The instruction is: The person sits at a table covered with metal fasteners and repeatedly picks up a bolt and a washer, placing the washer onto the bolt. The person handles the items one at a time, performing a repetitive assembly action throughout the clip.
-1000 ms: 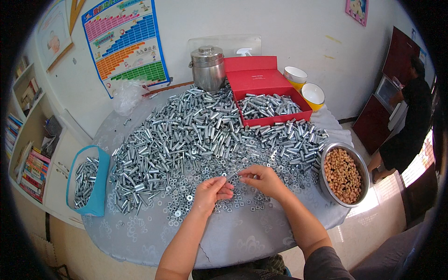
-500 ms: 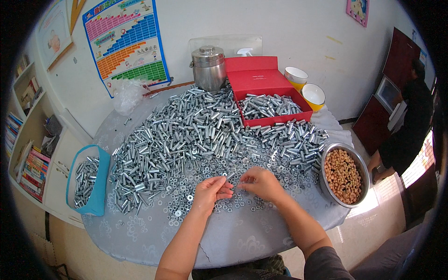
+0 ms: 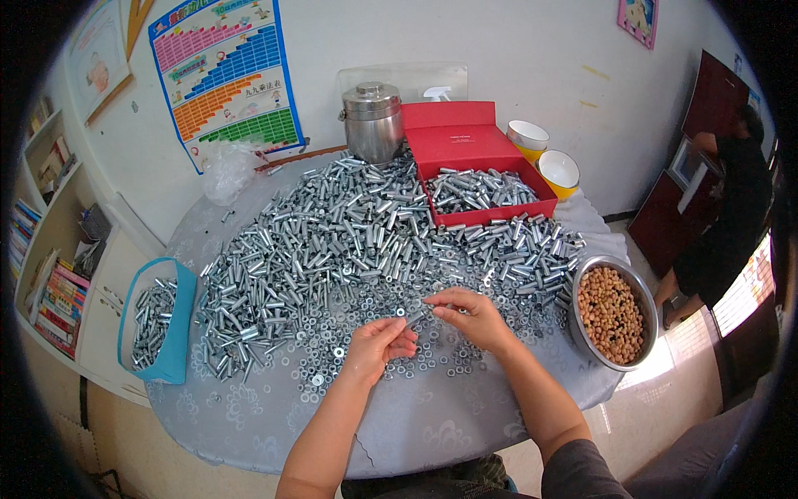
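My left hand [image 3: 382, 348] is closed, thumb against fingers, on a short metal bolt [image 3: 416, 318] that points up and to the right. My right hand [image 3: 472, 316] is at the bolt's far end, thumb and forefinger pinched together. Whatever small piece those fingertips hold is too small to make out. Beneath and around both hands lie loose washers and nuts [image 3: 349, 320]. Beyond them a wide heap of silvery bolts and metal sleeves [image 3: 332, 224] covers much of the table.
A red box [image 3: 499, 218] of metal parts stands behind the heap, beside a steel pot [image 3: 371, 125]. At left is a blue container [image 3: 177, 333] of bolts; at right, a steel bowl [image 3: 640, 358] of brown, nut-like pieces. Another person [image 3: 736, 200] stands at far right.
My right hand has moved slightly left and its fingers have come to the bolt's end. My left hand has barely moved. The other person has raised an arm toward the dark furniture.
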Demonstrator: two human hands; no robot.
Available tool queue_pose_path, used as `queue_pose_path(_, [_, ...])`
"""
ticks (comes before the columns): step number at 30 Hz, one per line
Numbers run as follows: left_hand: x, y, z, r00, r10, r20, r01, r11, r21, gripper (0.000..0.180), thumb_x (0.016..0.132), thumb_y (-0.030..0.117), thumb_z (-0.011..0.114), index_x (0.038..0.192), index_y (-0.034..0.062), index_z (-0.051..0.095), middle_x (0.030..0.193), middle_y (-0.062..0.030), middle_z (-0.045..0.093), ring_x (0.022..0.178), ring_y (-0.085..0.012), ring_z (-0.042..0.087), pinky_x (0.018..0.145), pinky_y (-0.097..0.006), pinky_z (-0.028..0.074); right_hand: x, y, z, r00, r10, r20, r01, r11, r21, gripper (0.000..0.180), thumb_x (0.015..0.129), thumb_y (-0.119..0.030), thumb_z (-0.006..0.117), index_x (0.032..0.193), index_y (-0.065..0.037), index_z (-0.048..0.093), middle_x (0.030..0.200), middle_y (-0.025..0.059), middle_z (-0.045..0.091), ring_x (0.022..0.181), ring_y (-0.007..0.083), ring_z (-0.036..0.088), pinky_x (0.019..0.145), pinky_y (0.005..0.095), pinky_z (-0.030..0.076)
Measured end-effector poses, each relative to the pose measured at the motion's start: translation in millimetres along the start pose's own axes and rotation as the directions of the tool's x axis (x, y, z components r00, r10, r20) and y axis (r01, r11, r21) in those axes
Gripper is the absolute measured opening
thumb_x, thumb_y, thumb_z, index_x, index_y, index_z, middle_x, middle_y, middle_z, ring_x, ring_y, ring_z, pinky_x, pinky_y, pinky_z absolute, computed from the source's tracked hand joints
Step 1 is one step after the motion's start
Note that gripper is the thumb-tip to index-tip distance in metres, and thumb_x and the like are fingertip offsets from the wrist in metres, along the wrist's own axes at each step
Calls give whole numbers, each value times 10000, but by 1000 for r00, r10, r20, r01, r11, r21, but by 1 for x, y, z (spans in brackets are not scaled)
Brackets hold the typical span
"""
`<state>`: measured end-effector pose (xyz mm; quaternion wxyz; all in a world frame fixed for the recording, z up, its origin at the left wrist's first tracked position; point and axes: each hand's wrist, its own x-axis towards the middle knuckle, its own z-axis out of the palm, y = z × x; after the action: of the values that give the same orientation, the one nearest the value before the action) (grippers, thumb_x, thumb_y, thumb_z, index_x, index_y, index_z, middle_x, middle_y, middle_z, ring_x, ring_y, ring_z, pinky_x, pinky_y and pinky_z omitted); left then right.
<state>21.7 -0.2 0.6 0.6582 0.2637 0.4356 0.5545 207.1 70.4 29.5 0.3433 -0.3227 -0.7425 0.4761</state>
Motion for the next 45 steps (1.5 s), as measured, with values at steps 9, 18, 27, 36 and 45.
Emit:
queue_pose_path(9, [0, 2, -9, 973, -137, 185, 156, 983, -96, 246, 849, 175, 539, 949, -45, 584, 729, -91, 622, 572, -144, 607, 531, -223, 520, 1, 8, -5, 989, -127, 76, 111, 976, 188, 188, 800, -65, 588, 984, -53, 627, 950, 44, 582, 893, 136, 535, 773, 249, 429])
queue_pose_path(18, [-5, 2, 11, 994, 88, 71, -101, 973, 208, 224, 846, 144, 546, 954, -50, 577, 738, -130, 609, 594, -186, 609, 540, -255, 530, -4, 11, -5, 982, 139, 128, -114, 976, -183, 281, 858, -267, 519, 789, -4, 589, 826, 79, 582, 718, 129, 525, 630, 261, 416])
queue_pose_path(27, [0, 0, 3, 996, 93, 7, -94, 990, 103, 170, 853, 125, 527, 896, -31, 579, 709, -103, 602, 581, -165, 595, 522, -257, 523, -1, 5, 8, 993, 59, -107, -48, 994, 102, 369, 896, -306, 449, 785, 3, 617, 725, 69, 590, 622, 136, 533, 602, 267, 439])
queue_pose_path(36, [0, 1, 4, 987, 142, -73, -137, 988, 71, 169, 847, 136, 543, 880, -26, 582, 712, -103, 610, 565, -160, 595, 512, -261, 524, -2, 1, 9, 997, 24, -80, -17, 996, 87, 370, 914, -289, 413, 857, 22, 604, 738, 51, 591, 658, 112, 526, 620, 242, 437])
queue_pose_path(45, [-1, 1, 6, 992, 125, -32, -120, 984, 135, 171, 839, 95, 546, 922, -50, 578, 749, -133, 608, 605, -177, 608, 542, -258, 533, -2, 1, 11, 994, 98, -52, -87, 978, 190, 225, 874, -199, 508, 989, -21, 584, 799, 27, 594, 683, 98, 529, 650, 235, 443])
